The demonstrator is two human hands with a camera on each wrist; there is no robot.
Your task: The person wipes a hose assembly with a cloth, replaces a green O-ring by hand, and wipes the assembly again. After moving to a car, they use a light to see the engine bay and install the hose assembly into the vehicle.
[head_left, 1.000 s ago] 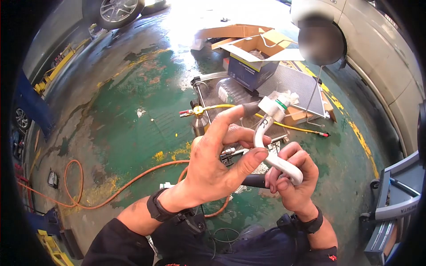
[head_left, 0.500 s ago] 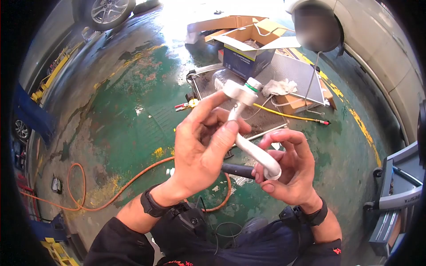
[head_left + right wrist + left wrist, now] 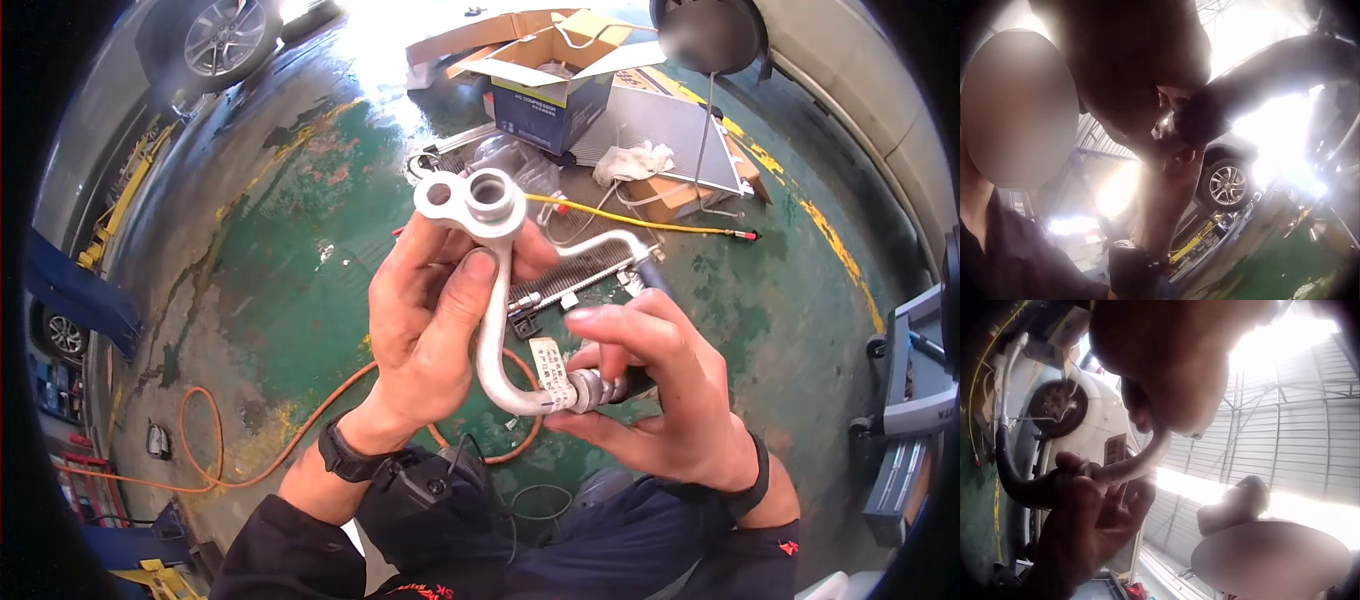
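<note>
Clearly, the silver pipe [image 3: 489, 345] sits mid-view in the head camera, held up between both hands over the green floor [image 3: 280, 250]. Its long axis runs from twelve o'clock down to six, then bends round towards three, into the collar [image 3: 588, 388]. The two-holed flange [image 3: 464, 215] points to twelve, openings facing the head camera. The left hand [image 3: 420, 330] pinches the pipe just below the flange; the right hand [image 3: 675, 390] holds the collar between thumb and fingers, beside a paper label [image 3: 549, 370]. From the flange, a blue box [image 3: 545, 118] stands at one o'clock; a looped orange hose [image 3: 219, 430] lies around eight.
</note>
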